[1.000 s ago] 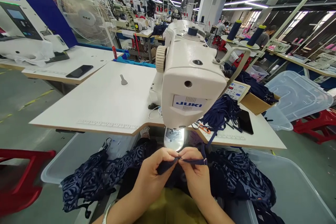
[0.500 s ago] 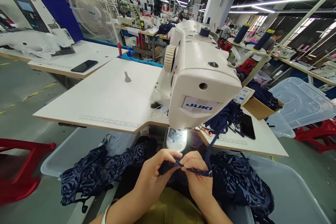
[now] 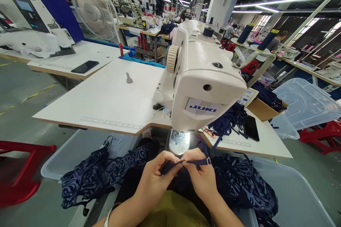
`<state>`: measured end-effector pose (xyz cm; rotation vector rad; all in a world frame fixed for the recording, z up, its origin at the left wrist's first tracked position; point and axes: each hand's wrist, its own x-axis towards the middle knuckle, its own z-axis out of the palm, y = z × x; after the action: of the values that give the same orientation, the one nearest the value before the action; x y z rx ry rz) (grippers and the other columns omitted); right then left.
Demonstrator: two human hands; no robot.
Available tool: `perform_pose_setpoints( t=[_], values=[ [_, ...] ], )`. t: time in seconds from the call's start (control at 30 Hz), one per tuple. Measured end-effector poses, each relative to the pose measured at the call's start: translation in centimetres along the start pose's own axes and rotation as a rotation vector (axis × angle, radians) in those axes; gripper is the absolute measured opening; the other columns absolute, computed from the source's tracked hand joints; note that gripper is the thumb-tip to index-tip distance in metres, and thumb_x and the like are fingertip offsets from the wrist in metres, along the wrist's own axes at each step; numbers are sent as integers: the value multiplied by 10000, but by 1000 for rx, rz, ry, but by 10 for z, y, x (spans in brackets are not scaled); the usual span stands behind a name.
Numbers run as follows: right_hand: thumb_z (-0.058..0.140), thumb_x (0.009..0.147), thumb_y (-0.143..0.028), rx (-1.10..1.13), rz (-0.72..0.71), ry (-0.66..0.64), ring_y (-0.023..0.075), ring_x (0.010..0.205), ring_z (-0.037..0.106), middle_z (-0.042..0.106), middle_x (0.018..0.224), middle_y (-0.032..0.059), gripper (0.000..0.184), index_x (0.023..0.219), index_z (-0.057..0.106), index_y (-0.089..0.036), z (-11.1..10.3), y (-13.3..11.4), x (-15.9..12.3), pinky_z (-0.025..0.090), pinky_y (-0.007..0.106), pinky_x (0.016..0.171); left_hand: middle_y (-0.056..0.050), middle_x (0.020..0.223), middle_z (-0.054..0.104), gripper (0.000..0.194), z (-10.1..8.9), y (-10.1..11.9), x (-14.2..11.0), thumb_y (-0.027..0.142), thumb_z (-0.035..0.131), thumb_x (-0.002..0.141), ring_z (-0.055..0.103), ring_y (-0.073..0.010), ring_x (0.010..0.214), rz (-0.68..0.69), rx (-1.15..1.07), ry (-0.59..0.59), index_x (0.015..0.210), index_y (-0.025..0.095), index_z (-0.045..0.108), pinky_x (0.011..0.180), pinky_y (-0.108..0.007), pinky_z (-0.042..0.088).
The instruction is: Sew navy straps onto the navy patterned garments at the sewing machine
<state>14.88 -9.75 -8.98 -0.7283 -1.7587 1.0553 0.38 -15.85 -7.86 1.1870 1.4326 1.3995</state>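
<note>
My left hand (image 3: 157, 172) pinches a piece of dark navy fabric (image 3: 167, 167) between thumb and fingers. Close against it, my right hand (image 3: 201, 172) pinches a navy strap (image 3: 199, 162) that carries a small metal ring or slider (image 3: 208, 161). The fingertips of both hands meet where fabric and strap come together, and they hide the join. Just beyond my hands is the lit sewing plate (image 3: 179, 142) of a white JUKI sewing machine (image 3: 207, 74). Patterned navy garments (image 3: 90, 177) lie to the left, and more patterned garments (image 3: 245, 181) to the right.
A heap of navy straps (image 3: 226, 120) and a black phone (image 3: 251, 128) rest on the table right of the machine head. On the white tabletop (image 3: 106, 95) lies a grey metal piece (image 3: 129, 77). Clear plastic bins (image 3: 287, 188) flank my lap; a red stool (image 3: 23, 173) stands left.
My right hand has lifted slightly and turned, and the strap with its metal piece has shifted up and left. Both hands still pinch the fabric and strap.
</note>
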Motion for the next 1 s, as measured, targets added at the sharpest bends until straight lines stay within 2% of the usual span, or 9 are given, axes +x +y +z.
perform_pose_setpoints(
  t=[0.13, 0.3, 0.4, 0.5, 0.57, 0.63, 0.73, 0.9, 1.0],
  values=[
    [587, 874, -222, -233, 123, -27, 154, 835, 603, 644, 868, 1, 38, 905, 605, -234, -1, -2, 8, 471, 273, 751, 54, 624, 541, 298, 5, -2, 3, 464, 644, 795, 543, -99, 532, -218, -38, 18, 778, 197, 512, 498, -194, 441],
    [545, 885, -234, -335, 134, -109, 173, 907, 577, 630, 937, 14, 92, 963, 595, -243, -3, -8, 17, 463, 300, 802, 51, 665, 571, 326, 3, -7, 8, 480, 604, 827, 628, -141, 560, -249, -164, -50, 876, 216, 420, 499, -231, 493],
    [556, 859, -228, -306, 183, -66, 160, 830, 559, 600, 983, 31, 167, 1025, 574, -230, -5, -9, 25, 478, 296, 763, 1, 773, 613, 353, -4, -16, 8, 456, 609, 837, 639, -157, 643, -33, 124, 121, 1036, 206, 457, 573, -273, 537],
    [594, 812, -238, -266, 274, 4, 149, 728, 525, 560, 881, 18, 246, 1051, 551, -203, -6, -6, 36, 484, 298, 723, -83, 1044, 585, 414, -14, -18, 9, 319, 694, 799, 616, -197, 924, 469, 605, 437, 1161, 195, 536, 799, -319, 529],
    [608, 798, -255, -205, 352, 2, 156, 741, 535, 542, 823, 1, 272, 1050, 526, -194, -7, -4, 42, 482, 304, 736, -86, 1120, 592, 394, -19, -14, 12, 188, 672, 817, 574, -199, 1064, 798, 836, 352, 1196, 190, 563, 958, -325, 446],
    [606, 798, -266, -130, 424, -20, 162, 781, 556, 556, 830, 0, 272, 1035, 495, -192, -7, -2, 46, 477, 306, 757, -62, 1172, 628, 352, -23, -8, 17, 117, 577, 874, 551, -175, 1138, 984, 978, 97, 1221, 178, 565, 1054, -311, 341],
    [614, 795, -291, -25, 497, -60, 161, 820, 579, 592, 885, 12, 279, 1013, 469, -194, -9, 2, 49, 477, 293, 747, -23, 1256, 623, 354, -25, -5, 23, 89, 388, 957, 530, -153, 1189, 1002, 1099, -109, 1257, 181, 553, 1076, -308, 254],
    [554, 855, -387, 127, 475, -93, 142, 740, 584, 609, 809, 1, 209, 932, 509, -198, -17, 11, 55, 488, 261, 675, -5, 1250, 632, 359, -20, -20, 24, 125, 367, 984, 536, -150, 1189, 886, 1099, -58, 1269, 248, 548, 1029, -352, 231],
    [519, 874, -382, 31, 410, -35, 133, 633, 547, 579, 684, -21, 191, 819, 516, -200, -21, 18, 64, 481, 261, 627, -11, 1210, 656, 320, -12, -26, 25, 179, 444, 967, 549, -165, 1176, 864, 1082, 26, 1250, 267, 565, 993, -352, 250]
  ],
)
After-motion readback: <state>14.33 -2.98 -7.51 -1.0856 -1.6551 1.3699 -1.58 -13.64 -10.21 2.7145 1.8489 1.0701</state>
